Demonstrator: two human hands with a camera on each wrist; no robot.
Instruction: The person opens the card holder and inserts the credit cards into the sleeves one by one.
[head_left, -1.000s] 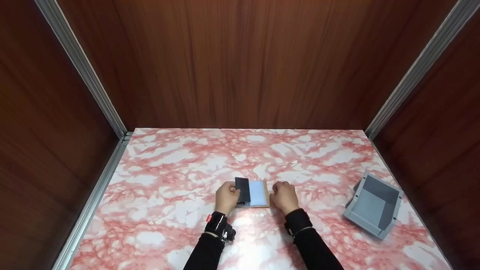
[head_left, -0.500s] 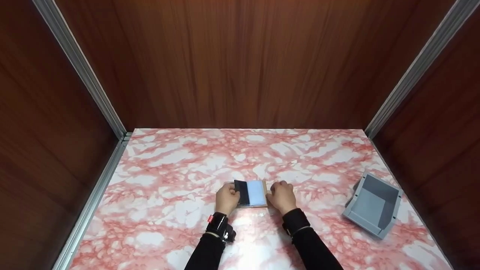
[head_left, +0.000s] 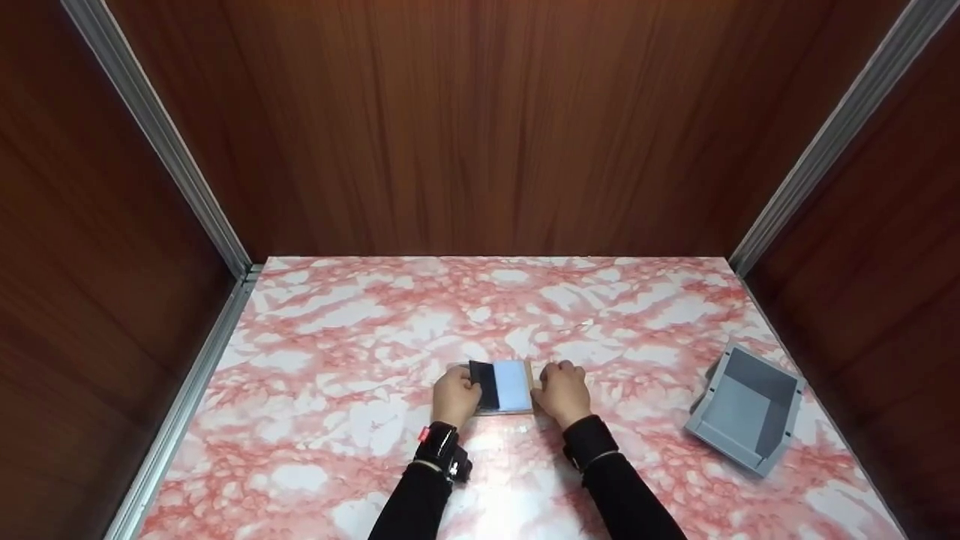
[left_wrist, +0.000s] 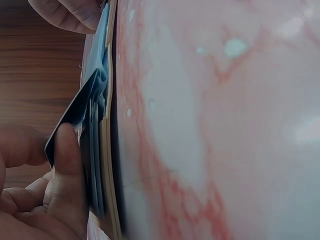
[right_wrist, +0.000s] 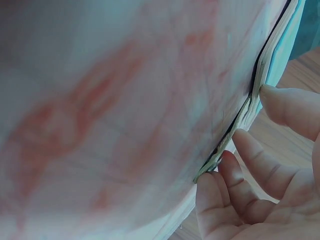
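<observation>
A small tan-covered card holder lies spread on the table, with a pale bluish sleeve showing on its right side. My left hand pinches a black leaf between thumb and finger, tilting it up over the left side. Beneath that leaf, several dark layers stack above the tan cover in the left wrist view. At the right edge is my right hand; its thumb and curled fingertips hold the cover's edge. What the black leaf carries cannot be made out.
The table has a pink and white marbled top. A grey open-topped bin sits tilted at the right. Brown wood-grain panels with metal corner posts enclose the back and both sides.
The black leaf has swung further left, baring more of the pale sleeve. My right hand has shifted slightly left with the holder's right edge. During the last half second, little has moved.
</observation>
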